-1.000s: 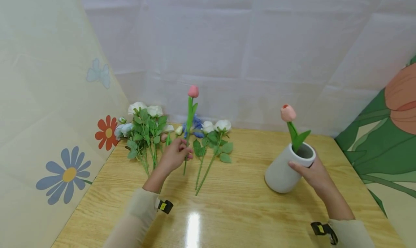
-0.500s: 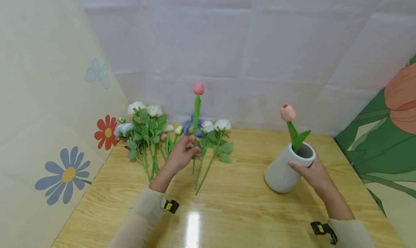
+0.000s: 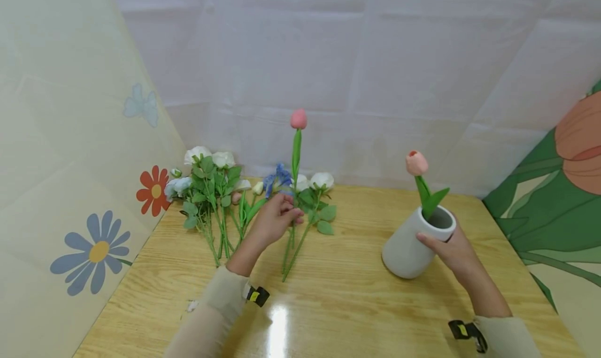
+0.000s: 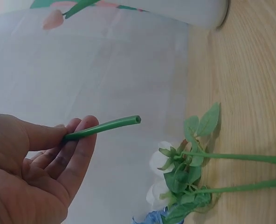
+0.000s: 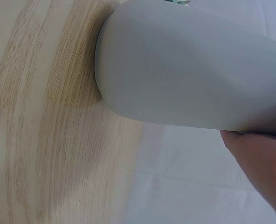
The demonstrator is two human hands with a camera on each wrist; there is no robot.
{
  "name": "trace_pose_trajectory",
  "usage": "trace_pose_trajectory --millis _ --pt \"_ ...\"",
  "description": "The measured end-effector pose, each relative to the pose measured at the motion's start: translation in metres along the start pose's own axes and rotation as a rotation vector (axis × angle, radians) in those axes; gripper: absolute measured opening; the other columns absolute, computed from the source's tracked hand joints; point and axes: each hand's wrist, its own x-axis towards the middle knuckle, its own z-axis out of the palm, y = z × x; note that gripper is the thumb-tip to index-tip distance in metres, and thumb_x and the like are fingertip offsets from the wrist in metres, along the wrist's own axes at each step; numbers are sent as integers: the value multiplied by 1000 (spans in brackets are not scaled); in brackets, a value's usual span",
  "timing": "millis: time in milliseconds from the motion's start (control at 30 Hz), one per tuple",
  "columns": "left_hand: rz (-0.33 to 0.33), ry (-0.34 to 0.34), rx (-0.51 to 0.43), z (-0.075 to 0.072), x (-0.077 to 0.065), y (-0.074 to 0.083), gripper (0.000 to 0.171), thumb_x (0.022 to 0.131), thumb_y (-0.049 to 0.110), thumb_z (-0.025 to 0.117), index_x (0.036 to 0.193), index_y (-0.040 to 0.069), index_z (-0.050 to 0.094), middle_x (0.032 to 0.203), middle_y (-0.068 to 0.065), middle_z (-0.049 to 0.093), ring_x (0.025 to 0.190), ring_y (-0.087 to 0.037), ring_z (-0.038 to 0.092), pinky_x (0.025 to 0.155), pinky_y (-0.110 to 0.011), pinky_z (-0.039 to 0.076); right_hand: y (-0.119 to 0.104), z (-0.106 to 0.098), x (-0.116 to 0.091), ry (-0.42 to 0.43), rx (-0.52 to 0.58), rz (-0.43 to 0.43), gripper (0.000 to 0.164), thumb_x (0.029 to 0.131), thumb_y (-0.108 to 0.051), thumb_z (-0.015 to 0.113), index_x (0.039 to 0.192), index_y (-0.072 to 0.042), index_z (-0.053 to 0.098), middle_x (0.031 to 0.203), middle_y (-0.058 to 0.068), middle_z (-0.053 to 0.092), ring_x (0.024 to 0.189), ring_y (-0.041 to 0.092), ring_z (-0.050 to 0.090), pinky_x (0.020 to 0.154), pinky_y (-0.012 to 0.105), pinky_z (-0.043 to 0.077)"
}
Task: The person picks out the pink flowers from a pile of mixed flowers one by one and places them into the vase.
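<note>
My left hand (image 3: pixel 278 217) pinches the green stem (image 4: pixel 112 126) of a pink tulip (image 3: pixel 298 120) between thumb and fingers. The tulip stands upright above the hand, and the stem's cut end shows free in the left wrist view. On the right, my right hand (image 3: pixel 451 248) grips a white vase (image 3: pixel 407 248) near its rim, thumb on the front side. The vase looks tilted in the head view, its base on the table in the right wrist view. A paler pink tulip (image 3: pixel 416 163) with green leaves leans in the vase's mouth.
White roses (image 3: pixel 223 160) and light blue flowers (image 3: pixel 178 187) lie in a bunch at the table's back left. Beside them are a blue flower (image 3: pixel 278 179) and more white roses (image 3: pixel 322 180) with long stems. A pale cloth wall (image 3: pixel 375 86) closes off the back.
My left hand has moved to the right and slightly up with the pink tulip, away from the bunch at left. The right hand and the vase have stayed in place.
</note>
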Motion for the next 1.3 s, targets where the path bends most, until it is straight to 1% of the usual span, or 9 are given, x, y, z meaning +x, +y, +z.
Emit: trace_pose_trajectory --millis 200,333,433,567,767,900,1067,1167,1300 --pt "34 -15 0 8 4 8 16 102 7 60 114 -2 55 104 -18 73 93 -32 73 85 -49 59 -1 0 0 -1 -5 12 84 100 -26 66 156 3 10 141 16 37 108 -1 42 86 23 40" --pt "52 -28 -13 14 4 13 18 102 8 60 115 -3 54 106 -21 73 97 -39 72 84 -45 60 -1 1 -1 -3 -8 28 86 100 -27 66 157 3 9 144 19 36 111 5 43 91 37 42" --pt "70 -34 -1 16 4 16 17 102 8 60 115 -2 54 108 -21 73 97 -37 72 83 -39 61 -1 1 -1 -5 -5 35 87 101 -28 66 157 3 8 146 22 35 115 14 43 94 49 42" --pt "91 -45 18 20 5 22 17 103 10 60 113 -2 53 109 -18 74 95 -31 74 83 -37 60 -2 1 -1 -6 6 35 87 101 -28 65 157 4 7 147 25 34 118 25 43 97 57 41" --pt "103 -60 -17 30 10 29 19 101 9 63 113 -2 54 107 -19 74 95 -32 74 83 -38 61 -3 1 -1 -7 17 39 88 101 -28 65 157 4 6 147 24 33 119 25 42 98 58 41" --pt "128 -65 -44 37 12 34 18 100 9 63 112 -1 54 107 -20 74 96 -31 74 82 -33 61 -3 1 -1 -8 33 39 88 101 -28 65 157 4 6 148 27 32 123 34 40 100 65 38" --pt "156 -83 -87 46 15 39 16 101 10 63 111 0 54 107 -20 74 99 -36 73 82 -35 61 -2 1 0 -9 15 35 87 101 -27 65 157 4 6 147 29 33 125 40 40 99 65 39" --pt "166 -85 -91 52 17 42 17 100 10 63 111 0 55 104 -18 74 97 -32 73 80 -33 61 -1 0 0 -10 7 41 88 100 -26 66 158 4 6 148 29 33 125 38 41 99 63 39" --pt "191 -81 -64 58 18 49 16 100 9 64 109 0 56 100 -15 75 90 -21 75 77 -31 61 1 0 2 -3 -6 46 87 100 -25 67 158 3 9 148 27 34 119 27 43 99 58 40"
